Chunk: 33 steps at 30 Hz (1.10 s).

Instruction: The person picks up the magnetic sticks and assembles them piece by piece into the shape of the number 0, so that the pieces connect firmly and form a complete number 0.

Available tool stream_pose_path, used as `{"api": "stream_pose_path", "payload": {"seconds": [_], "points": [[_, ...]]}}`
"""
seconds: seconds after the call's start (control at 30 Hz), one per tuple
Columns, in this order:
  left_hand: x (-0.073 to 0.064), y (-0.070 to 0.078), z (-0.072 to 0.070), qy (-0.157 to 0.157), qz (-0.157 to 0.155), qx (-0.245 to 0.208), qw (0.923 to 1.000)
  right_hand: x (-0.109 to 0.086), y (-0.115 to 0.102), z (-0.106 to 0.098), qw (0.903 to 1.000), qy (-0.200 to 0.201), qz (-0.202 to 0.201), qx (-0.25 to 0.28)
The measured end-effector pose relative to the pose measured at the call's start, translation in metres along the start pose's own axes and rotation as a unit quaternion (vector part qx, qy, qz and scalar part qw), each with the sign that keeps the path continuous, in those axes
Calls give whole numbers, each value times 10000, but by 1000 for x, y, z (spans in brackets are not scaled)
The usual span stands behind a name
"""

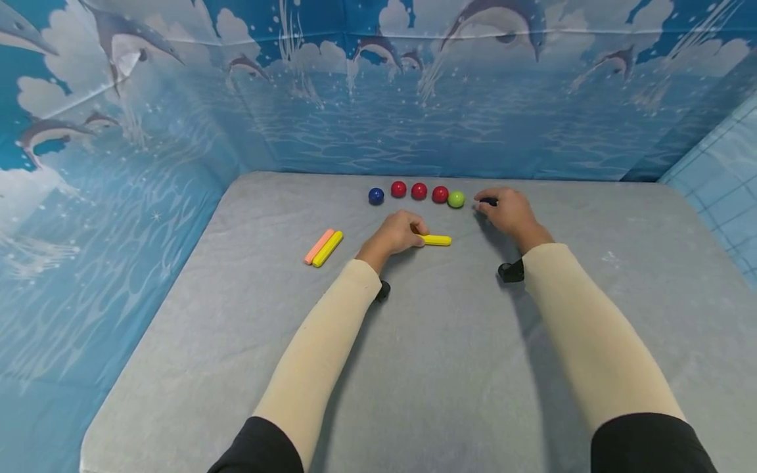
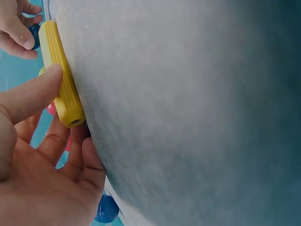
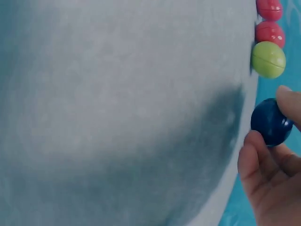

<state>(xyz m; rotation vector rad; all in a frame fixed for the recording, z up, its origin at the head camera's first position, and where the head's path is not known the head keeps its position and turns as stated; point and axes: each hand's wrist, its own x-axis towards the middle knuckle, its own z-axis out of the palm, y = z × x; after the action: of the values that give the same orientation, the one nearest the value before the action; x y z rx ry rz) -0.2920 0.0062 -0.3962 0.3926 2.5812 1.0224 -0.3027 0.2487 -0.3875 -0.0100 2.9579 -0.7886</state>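
My left hand (image 1: 395, 233) pinches a ridged yellow stick (image 1: 437, 240) near its left end, just over the grey table. In the left wrist view the thumb presses on the yellow stick (image 2: 62, 77), whose near end has a small dark hole. Further right, my right hand (image 1: 510, 211) holds a glossy dark blue ball (image 3: 271, 122) between thumb and fingers. That ball is apart from the green ball (image 1: 456, 200), which ends a row of three red balls (image 1: 418, 191). Another blue ball (image 1: 376, 196) sits at the row's left end.
A salmon stick (image 1: 318, 247) and a second yellow stick (image 1: 328, 249) lie side by side, slanted, left of my left hand. The grey cloth-covered table (image 1: 437, 368) reaches back to a blue dolphin-print curtain (image 1: 378, 131). Blue tile-patterned sheeting (image 1: 724, 190) borders the right.
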Motion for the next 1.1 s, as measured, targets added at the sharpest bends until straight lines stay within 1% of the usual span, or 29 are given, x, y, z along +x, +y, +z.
{"api": "stream_pose_path", "payload": {"seconds": [0.1,0.27,0.5,0.6,0.83,1.0,1.1], "points": [[-1,0,0,19,-20,31,10000,-2,-2,-3,9997,-227,-131,17],[-3,0,-2,30,-54,33,10000,-8,-8,-3,9968,-593,-509,164],[-3,-3,-2,33,-79,26,10000,-20,-11,4,9944,-791,-540,457],[-3,-5,-1,-29,-85,0,10000,-24,-9,6,9936,-830,-506,579],[-1,-7,-4,-192,-9,166,9997,-28,-10,9,9930,-770,-351,830],[3,-7,-5,-395,106,127,9991,-29,-9,13,9947,-733,-336,637],[4,-6,-6,-444,148,86,9989,-30,-8,15,9956,-727,-299,506]]}}
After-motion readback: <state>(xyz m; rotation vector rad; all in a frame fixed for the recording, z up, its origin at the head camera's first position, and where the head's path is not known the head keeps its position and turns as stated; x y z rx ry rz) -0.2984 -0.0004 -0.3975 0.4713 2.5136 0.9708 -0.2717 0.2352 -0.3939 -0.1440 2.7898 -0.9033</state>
